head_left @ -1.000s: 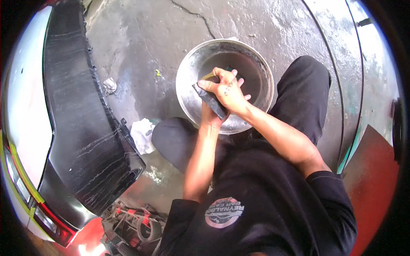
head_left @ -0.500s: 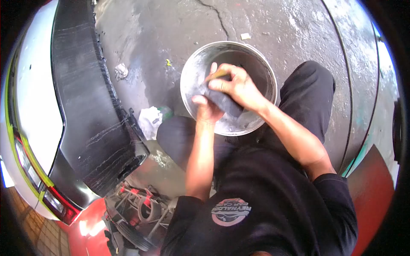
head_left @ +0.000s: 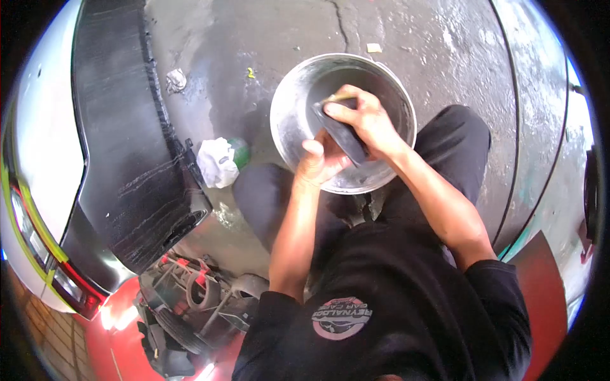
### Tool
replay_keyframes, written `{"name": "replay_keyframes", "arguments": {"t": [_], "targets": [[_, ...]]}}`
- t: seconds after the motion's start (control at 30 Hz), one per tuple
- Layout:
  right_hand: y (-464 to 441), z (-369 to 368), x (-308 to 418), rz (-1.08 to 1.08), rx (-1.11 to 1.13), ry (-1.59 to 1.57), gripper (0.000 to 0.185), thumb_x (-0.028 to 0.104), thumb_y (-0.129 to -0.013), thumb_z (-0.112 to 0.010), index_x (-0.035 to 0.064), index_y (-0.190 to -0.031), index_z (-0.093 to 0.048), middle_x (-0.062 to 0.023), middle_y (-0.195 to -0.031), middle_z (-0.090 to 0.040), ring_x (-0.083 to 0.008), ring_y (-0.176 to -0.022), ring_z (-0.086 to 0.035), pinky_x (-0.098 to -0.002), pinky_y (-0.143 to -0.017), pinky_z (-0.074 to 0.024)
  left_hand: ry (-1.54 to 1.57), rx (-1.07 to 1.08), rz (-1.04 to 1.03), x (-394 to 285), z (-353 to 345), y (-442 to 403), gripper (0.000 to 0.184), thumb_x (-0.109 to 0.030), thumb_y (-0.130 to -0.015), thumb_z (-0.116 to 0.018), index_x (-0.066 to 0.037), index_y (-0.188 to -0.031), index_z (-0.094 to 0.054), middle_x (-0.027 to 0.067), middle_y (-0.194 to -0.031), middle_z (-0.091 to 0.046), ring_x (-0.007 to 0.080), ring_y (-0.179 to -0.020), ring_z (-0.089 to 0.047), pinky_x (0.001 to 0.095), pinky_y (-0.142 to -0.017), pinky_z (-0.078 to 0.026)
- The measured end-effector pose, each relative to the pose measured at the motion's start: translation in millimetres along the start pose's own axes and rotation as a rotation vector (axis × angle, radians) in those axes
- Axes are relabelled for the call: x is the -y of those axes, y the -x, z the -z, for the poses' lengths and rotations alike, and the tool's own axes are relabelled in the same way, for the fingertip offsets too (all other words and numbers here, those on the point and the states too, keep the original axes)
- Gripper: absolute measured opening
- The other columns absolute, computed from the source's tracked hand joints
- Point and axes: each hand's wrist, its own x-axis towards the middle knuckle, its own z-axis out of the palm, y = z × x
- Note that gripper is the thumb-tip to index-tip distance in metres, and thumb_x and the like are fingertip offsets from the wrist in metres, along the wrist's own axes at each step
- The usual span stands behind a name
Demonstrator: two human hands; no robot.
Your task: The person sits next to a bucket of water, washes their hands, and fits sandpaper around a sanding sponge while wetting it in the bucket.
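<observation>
Over the round metal basin (head_left: pixel 286 120), my right hand (head_left: pixel 372 124) grips a dark flat sheet (head_left: pixel 343 136), thumb on top and fingers curled round its far edge. A yellowish strip shows along that upper edge. My left hand (head_left: pixel 321 164) is just left of the sheet's lower part, palm up with the thumb raised; its other fingers are partly hidden behind the sheet. Whether those fingers hold it is unclear. The basin stands between my bent legs.
At left is a car with a black bumper (head_left: pixel 121 127) and a taped tail light (head_left: pixel 67 282). A white cloth (head_left: pixel 217 163) lies beside a green round object (head_left: pixel 239 152). Car parts (head_left: pixel 203 292) lie at the lower left. A red panel (head_left: pixel 540 292) is at right.
My hands have moved apart from their earlier clasp around the sheet. My left hand has shifted down and left of it, while my right hand still holds it, now slightly farther right.
</observation>
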Motion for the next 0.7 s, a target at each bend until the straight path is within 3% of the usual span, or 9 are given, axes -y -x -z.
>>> {"name": "replay_keyframes", "arguments": {"t": [0.07, 0.1, 0.17, 0.23, 0.33, 0.4, 0.53, 0.6, 0.7], "targets": [[6, -4, -10, 0.245, 0.140, 0.021, 0.019, 0.016, -0.088, -0.078, 0.0013, -0.091, -0.065, -0.0048, -0.088, -0.068, -0.0146, -0.087, -0.064, -0.0316, -0.081, -0.0513, -0.009, -0.181, -0.076, 15, 27, 0, 0.139, -0.083, -0.054, -0.076, -0.012, -0.160, -0.023, 0.0169, -0.160, -0.035, 0.0316, -0.146, -0.038, 0.0527, -0.115, -0.041], [12, -15, -17, 0.319, 0.103, 0.140, 0.022, 0.017, -0.087, -0.079, 0.0013, -0.091, -0.064, -0.0049, -0.087, -0.068, -0.0153, -0.086, -0.064, -0.0323, -0.080, -0.0504, -0.075, -0.086, -0.110, 4, 13, -9, 0.107, -0.067, -0.076, -0.070, -0.009, -0.156, -0.030, 0.0164, -0.154, -0.043, 0.0299, -0.140, -0.045, 0.0482, -0.115, -0.042], [20, -27, -12, 0.322, 0.010, 0.310, 0.028, 0.022, -0.085, -0.082, 0.0014, -0.091, -0.064, -0.0069, -0.087, -0.068, -0.0156, -0.085, -0.062, -0.0331, -0.081, -0.0476, -0.136, 0.043, -0.133, -3, 0, -22, 0.072, -0.047, -0.100, -0.062, -0.005, -0.152, -0.037, 0.0165, -0.147, -0.052, 0.0276, -0.134, -0.053, 0.0428, -0.114, -0.044], [19, -34, -10, 0.287, -0.131, 0.327, 0.029, 0.024, -0.084, -0.082, 0.0012, -0.090, -0.065, -0.0087, -0.085, -0.067, -0.0152, -0.084, -0.062, -0.0326, -0.082, -0.0476, -0.134, 0.080, -0.138, 0, 9, -28, 0.064, -0.040, -0.103, -0.058, -0.002, -0.151, -0.038, 0.0178, -0.146, -0.053, 0.0262, -0.132, -0.055, 0.0410, -0.114, -0.044], [8, -48, -26, 0.307, -0.323, 0.349, 0.030, 0.025, -0.083, -0.083, 0.0005, -0.094, -0.069, -0.0126, -0.082, -0.069, -0.0161, -0.082, -0.065, -0.0322, -0.082, -0.0484, -0.176, 0.120, -0.068, -12, 32, -27, 0.080, -0.038, -0.096, -0.066, 0.000, -0.155, -0.028, 0.0207, -0.150, -0.049, 0.0250, -0.134, -0.054, 0.0394, -0.115, -0.042], [7, -69, -36, 0.305, -0.528, 0.452, 0.030, 0.024, -0.083, -0.083, 0.0002, -0.097, -0.070, -0.0141, -0.082, -0.069, -0.0159, -0.081, -0.066, -0.0313, -0.080, -0.0488, -0.339, 0.077, -0.078, -22, 27, -18, 0.099, -0.048, -0.084, -0.072, -0.005, -0.158, -0.023, 0.0215, -0.153, -0.046, 0.0278, -0.137, -0.049, 0.0421, -0.116, -0.041], [16, -66, -15, 0.055, -0.224, 0.060, 0.028, 0.023, -0.087, -0.079, -0.0010, -0.100, -0.072, -0.0080, -0.087, -0.072, -0.0144, -0.084, -0.066, -0.0278, -0.081, -0.0491, -0.679, 0.059, -0.151, -46, 11, -17, 0.139, -0.069, -0.061, -0.086, -0.016, -0.165, -0.011, 0.0233, -0.159, -0.039, 0.0334, -0.145, -0.041, 0.0474, -0.118, -0.037], [21, -58, -15, 0.189, -0.364, 0.040, 0.026, 0.022, -0.089, -0.076, -0.0004, -0.103, -0.072, -0.0084, -0.091, -0.073, -0.0147, -0.081, -0.068, -0.0296, -0.075, -0.0540, -0.459, 0.308, -0.313, -57, 16, -12, 0.150, -0.065, -0.058, -0.091, -0.017, -0.165, 0.003, 0.0224, -0.161, -0.036, 0.0345, -0.146, -0.039, 0.0451, -0.119, -0.035], [50, -42, -13, 0.086, -0.234, -0.221, 0.020, 0.017, -0.092, -0.075, 0.0016, -0.103, -0.070, -0.0066, -0.093, -0.071, -0.0115, -0.084, -0.066, -0.0283, -0.077, -0.0536, -0.603, 0.262, -0.329, -79, 30, -6, 0.161, -0.065, -0.053, -0.093, -0.021, -0.162, 0.016, 0.0227, -0.164, -0.029, 0.0397, -0.149, -0.034, 0.0537, -0.121, -0.028]]}}
